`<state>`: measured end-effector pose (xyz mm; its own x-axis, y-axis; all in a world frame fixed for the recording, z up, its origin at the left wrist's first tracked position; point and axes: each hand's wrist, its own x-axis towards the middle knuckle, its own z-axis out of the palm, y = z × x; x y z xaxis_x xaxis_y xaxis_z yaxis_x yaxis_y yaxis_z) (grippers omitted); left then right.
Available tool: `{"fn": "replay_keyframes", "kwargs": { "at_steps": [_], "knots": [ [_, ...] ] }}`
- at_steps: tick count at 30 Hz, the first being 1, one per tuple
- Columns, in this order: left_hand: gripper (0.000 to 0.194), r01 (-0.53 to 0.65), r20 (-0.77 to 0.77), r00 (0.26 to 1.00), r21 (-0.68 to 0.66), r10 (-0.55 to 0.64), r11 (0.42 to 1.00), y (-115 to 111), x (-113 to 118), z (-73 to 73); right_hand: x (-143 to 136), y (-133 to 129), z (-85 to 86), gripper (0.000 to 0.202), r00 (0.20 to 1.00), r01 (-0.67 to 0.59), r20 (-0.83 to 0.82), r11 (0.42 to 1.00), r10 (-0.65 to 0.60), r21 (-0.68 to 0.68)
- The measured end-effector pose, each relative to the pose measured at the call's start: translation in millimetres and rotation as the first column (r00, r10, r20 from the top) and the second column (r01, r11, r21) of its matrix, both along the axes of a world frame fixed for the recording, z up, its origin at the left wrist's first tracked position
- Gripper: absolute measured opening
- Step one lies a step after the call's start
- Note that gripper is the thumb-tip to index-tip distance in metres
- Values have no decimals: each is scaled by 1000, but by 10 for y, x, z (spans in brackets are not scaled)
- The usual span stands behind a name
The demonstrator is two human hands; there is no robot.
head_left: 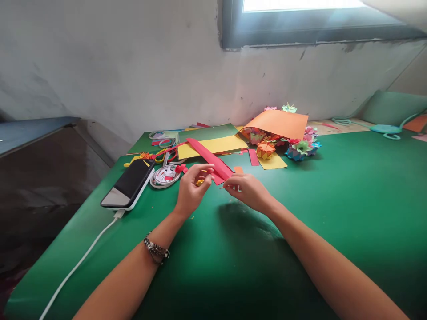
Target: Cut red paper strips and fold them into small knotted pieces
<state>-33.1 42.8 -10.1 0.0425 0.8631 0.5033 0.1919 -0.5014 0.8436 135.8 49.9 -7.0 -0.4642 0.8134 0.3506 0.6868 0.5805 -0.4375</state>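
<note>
My left hand [192,189], with a dark beaded bracelet on its wrist, is closed in a pinch. A small red paper piece [211,171] shows between its thumb and forefinger. Opposite it, my right hand [248,191] is also pinched; a thin reddish sliver sticks out at its fingertips, too small to name. Both hands hover over the front end of a long folded red paper strip [208,156], which lies slanting across a yellow paper sheet [216,146]. A bit of yellow shows behind the left fingers.
A phone on a white power bank [128,184] with a cable lies left, beside a tape roll [166,175] and scissors [167,154]. At the back right, colourful paper flowers [302,149] sit partly under an orange sheet [278,123]. The green table [360,200] meets a wall.
</note>
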Motion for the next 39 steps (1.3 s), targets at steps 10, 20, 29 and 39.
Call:
{"fn": "replay_keyframes", "kwargs": {
  "at_steps": [10,20,29,39],
  "knots": [
    [7,-241,32,964,-320,265,916,125,-36,211,-10,-4,22,14,976,33,218,993,-8,-113],
    [17,-682,-620,643,-196,450,705,658,-689,589,-22,-26,85,12,974,30,224,970,26,-242],
    [25,-770,-947,257,-81,191,633,812,-670,409,5,-2,83,14,979,-5,193,958,63,-287],
    [30,-782,-985,169,-107,44,614,859,-564,579,56,57,1,13,988,-63,117,948,104,-313]
  ]
}}
